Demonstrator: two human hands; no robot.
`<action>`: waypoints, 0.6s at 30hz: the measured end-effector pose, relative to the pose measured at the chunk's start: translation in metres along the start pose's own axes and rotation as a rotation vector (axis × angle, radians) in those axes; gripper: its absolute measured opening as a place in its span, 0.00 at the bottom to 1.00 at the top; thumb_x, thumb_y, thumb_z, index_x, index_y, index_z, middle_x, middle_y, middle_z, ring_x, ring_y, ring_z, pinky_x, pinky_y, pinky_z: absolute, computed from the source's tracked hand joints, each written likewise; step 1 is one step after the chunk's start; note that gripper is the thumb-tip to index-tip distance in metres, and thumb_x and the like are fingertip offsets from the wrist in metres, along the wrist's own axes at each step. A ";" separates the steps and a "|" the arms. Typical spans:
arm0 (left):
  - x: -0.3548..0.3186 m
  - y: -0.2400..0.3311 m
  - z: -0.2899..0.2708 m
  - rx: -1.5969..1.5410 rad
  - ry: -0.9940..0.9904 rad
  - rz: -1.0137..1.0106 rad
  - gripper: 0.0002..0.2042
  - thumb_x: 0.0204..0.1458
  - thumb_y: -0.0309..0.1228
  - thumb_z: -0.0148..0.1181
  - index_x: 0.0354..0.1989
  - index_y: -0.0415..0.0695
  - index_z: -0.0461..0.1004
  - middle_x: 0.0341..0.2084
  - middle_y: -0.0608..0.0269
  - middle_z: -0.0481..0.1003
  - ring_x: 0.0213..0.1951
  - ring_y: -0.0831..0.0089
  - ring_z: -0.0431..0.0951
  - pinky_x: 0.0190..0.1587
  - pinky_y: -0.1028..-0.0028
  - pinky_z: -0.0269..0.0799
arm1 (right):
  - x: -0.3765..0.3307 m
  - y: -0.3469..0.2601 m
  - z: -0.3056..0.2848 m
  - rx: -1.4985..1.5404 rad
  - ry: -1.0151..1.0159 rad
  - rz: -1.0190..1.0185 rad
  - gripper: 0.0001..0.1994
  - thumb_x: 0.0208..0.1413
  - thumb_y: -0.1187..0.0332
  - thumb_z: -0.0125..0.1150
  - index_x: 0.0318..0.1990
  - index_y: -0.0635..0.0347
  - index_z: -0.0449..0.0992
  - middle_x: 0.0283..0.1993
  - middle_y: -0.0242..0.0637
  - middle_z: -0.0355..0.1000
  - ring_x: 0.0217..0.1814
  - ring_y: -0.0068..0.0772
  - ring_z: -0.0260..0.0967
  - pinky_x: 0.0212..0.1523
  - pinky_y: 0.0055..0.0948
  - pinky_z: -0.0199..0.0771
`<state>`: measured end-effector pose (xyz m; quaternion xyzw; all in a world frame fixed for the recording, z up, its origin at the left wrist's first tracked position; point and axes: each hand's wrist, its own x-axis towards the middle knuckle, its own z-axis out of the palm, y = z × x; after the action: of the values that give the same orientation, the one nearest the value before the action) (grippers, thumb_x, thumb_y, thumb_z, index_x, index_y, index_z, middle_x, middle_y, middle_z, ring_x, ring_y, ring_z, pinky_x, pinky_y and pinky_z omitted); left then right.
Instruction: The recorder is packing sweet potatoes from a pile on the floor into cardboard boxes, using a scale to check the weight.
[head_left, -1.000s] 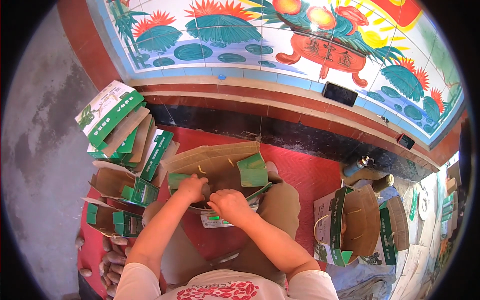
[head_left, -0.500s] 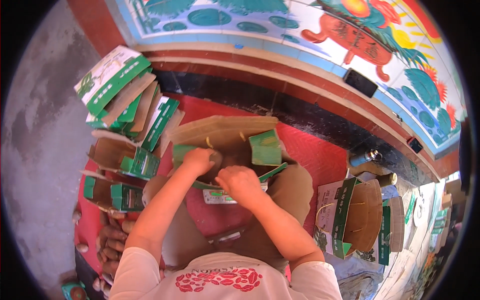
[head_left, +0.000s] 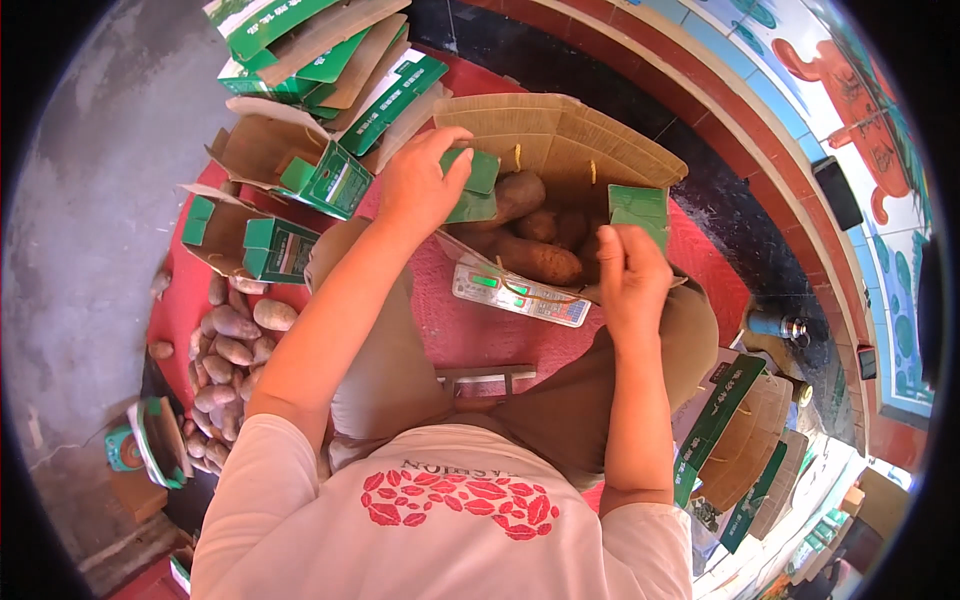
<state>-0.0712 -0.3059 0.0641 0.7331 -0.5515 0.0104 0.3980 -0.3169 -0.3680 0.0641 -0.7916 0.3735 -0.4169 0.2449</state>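
Presently, both hands are at the open carton (head_left: 560,128), which stands between the person's knees and serves below as the landmark. The left hand (head_left: 420,190) is at its left end, beside the left green flap (head_left: 478,180), with thumb and fingers spread apart; whether they touch the cardboard, I cannot tell. The right hand (head_left: 635,275) is at its near right corner, just before the right green flap (head_left: 640,207), with fingers curled and thumb close to them; I cannot tell whether something is pinched there.

Inside the carton lie several brown tubers (head_left: 540,258). They look hard and rather heavy, perhaps a little dusty, and their skin could bruise, so it seems better to hold each one around its thick middle. The carton looks stiff in its walls but soft in its flaps; loaded like this, it would be safer supported from below than by the thin yellow cord (head_left: 518,157) on its far wall.

A scale (head_left: 520,295) shows its panel at the carton's near side, while its platform is hidden. The carton's bottom and deepest tubers are also covered. To the carton's lower left lies a heap of tubers (head_left: 235,350), partly hidden by the left forearm.
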 end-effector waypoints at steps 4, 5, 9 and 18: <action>-0.002 -0.010 -0.010 -0.107 -0.011 -0.084 0.10 0.54 0.29 0.59 0.43 0.40 0.76 0.36 0.56 0.79 0.36 0.71 0.79 0.42 0.74 0.73 | 0.000 0.007 -0.004 0.012 0.041 0.090 0.08 0.58 0.70 0.60 0.29 0.63 0.73 0.24 0.41 0.68 0.24 0.38 0.65 0.28 0.32 0.67; -0.001 -0.011 -0.013 -0.152 -0.015 -0.124 0.10 0.54 0.29 0.59 0.43 0.40 0.76 0.36 0.58 0.79 0.36 0.73 0.79 0.42 0.75 0.73 | 0.000 0.006 -0.006 0.011 0.062 0.108 0.08 0.58 0.70 0.59 0.29 0.64 0.73 0.23 0.40 0.68 0.23 0.35 0.64 0.28 0.30 0.67; -0.004 -0.017 -0.022 -0.188 0.027 -0.112 0.10 0.56 0.31 0.58 0.42 0.40 0.77 0.35 0.62 0.79 0.38 0.77 0.78 0.44 0.76 0.72 | -0.001 0.011 -0.005 0.028 0.064 0.119 0.08 0.59 0.70 0.59 0.29 0.64 0.73 0.23 0.39 0.67 0.23 0.31 0.63 0.28 0.28 0.66; -0.007 -0.018 -0.041 -0.232 0.060 -0.159 0.11 0.57 0.35 0.57 0.39 0.40 0.77 0.34 0.63 0.79 0.38 0.78 0.77 0.44 0.76 0.70 | -0.001 0.018 -0.006 0.012 0.119 0.133 0.11 0.62 0.67 0.56 0.31 0.65 0.75 0.22 0.33 0.69 0.24 0.22 0.64 0.28 0.23 0.65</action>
<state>-0.0416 -0.2745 0.0787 0.7227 -0.4772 -0.0633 0.4959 -0.3299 -0.3783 0.0541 -0.7374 0.4366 -0.4485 0.2540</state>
